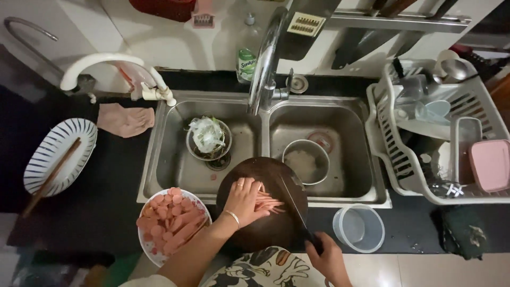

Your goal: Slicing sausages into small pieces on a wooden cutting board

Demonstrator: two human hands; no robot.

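The left hand (245,200) presses its fingers together on thin pink sausage strips (270,203), while the right hand (326,259) has its fingers clamped on a dark knife (295,207). Both work on a round dark wooden board (265,234) at the steel double sink's (350,175) near edge. A patterned bowl of pink slices (171,220) sits left on the black tabletop (106,207), a clear plastic tub (359,227) right.

Pink sausage strips (270,203), seemingly thin-cut, lie on a round dark cutting board (265,228) beside a long-bladed knife (294,204).
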